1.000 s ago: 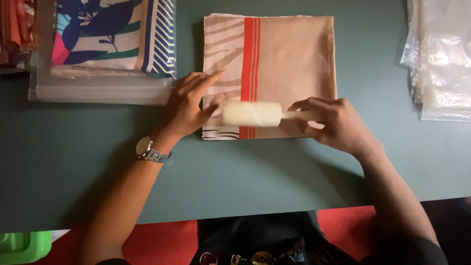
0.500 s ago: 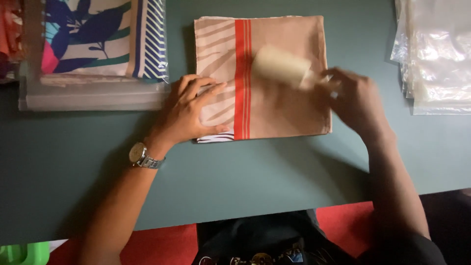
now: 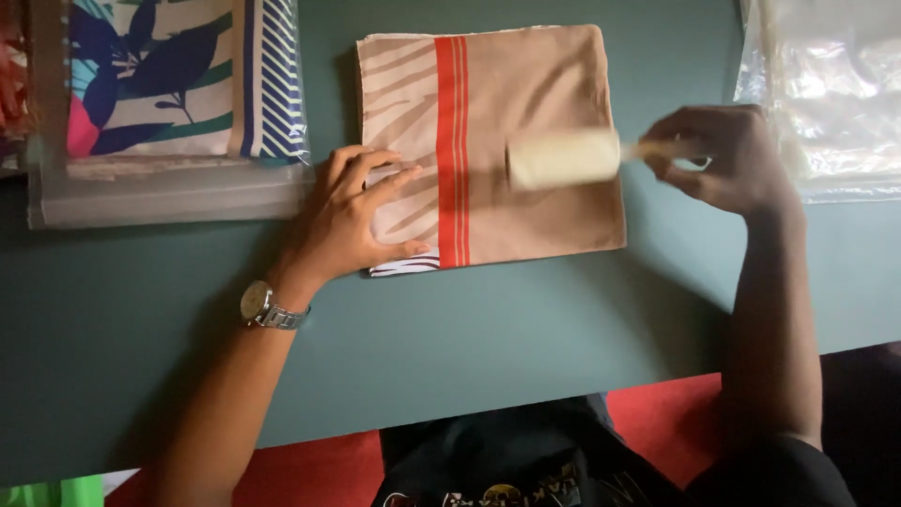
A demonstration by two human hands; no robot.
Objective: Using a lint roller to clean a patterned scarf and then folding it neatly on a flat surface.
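Observation:
A folded tan cloth [image 3: 544, 94] with red stripes and a pale zebra pattern lies flat on the green table [image 3: 488, 329]. My left hand [image 3: 352, 216] presses flat on the cloth's left lower corner, fingers spread; a metal watch [image 3: 267, 308] is on that wrist. My right hand [image 3: 718, 155] grips the handle of a cream lint roller [image 3: 563, 158], whose roll rests over the right half of the cloth, blurred by motion.
A clear bag holding a folded cloth with blue leaf print and stripes [image 3: 169, 84] lies at the back left. A stack of clear plastic bags [image 3: 826, 84] sits at the back right. The table's near edge runs above a red floor [image 3: 310, 469].
The lint roller moved from the cloth's lower middle up to its top right, then came back down to the right half. My left hand stayed on the cloth's left corner.

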